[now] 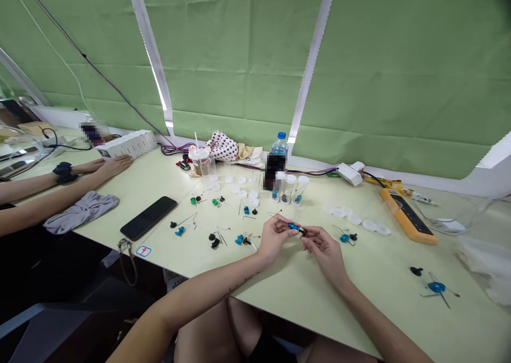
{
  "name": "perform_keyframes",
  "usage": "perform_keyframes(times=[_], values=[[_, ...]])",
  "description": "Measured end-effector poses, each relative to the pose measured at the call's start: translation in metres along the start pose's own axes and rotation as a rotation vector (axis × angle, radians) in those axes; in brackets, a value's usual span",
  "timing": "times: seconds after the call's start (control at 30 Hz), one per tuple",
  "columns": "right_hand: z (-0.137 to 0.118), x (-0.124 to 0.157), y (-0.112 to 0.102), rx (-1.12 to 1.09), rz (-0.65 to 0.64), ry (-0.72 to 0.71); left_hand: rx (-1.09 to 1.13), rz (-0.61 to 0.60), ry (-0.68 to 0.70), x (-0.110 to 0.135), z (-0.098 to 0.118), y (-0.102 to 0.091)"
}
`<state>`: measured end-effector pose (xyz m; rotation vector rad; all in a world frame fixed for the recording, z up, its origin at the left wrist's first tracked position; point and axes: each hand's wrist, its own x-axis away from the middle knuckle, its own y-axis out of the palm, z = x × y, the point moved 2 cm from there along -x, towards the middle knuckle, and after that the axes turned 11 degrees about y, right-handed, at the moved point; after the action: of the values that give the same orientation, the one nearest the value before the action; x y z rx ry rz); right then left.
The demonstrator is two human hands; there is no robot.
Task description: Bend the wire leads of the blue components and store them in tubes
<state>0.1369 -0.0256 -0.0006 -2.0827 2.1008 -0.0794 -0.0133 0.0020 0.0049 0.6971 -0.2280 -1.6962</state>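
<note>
Above the table's front part, my left hand pinches a small blue-and-black part by its blue end. The fingers of my right hand close on its black end, partly hiding it. To the left of my hands lie a blue piece and a black piece with thin bent metal rods. Just right of my hands, another blue piece rests beside a black knob-like piece. Behind my hands stand several see-through tubes with white caps, some holding blue parts.
White round lids lie in a row at the right, near an orange power strip. A phone and a grey cloth lie left. A co-worker's hands touch white boxes. A bottle and a cup stand behind.
</note>
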Motion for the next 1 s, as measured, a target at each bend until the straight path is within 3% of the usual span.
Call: perform_keyframes(times=[0.23,0.53,0.8,1.0], values=[[0.0006,-0.0010,0.0002,0.045,-0.019,0.024,-0.015,0.012,-0.013,0.0005,0.0014,-0.0006],[-0.0026,0.0011,-0.0013,0.122,-0.071,0.019,-0.009,-0.063,-0.015,0.0010,0.0054,0.0015],[0.0009,-0.0005,-0.0025,0.136,-0.050,0.000,0.023,-0.051,-0.048,0.0013,0.0019,0.0008],[0.0017,-0.0008,-0.0017,0.074,0.047,-0.031,0.025,-0.041,-0.047,0.0009,0.0027,0.0018]])
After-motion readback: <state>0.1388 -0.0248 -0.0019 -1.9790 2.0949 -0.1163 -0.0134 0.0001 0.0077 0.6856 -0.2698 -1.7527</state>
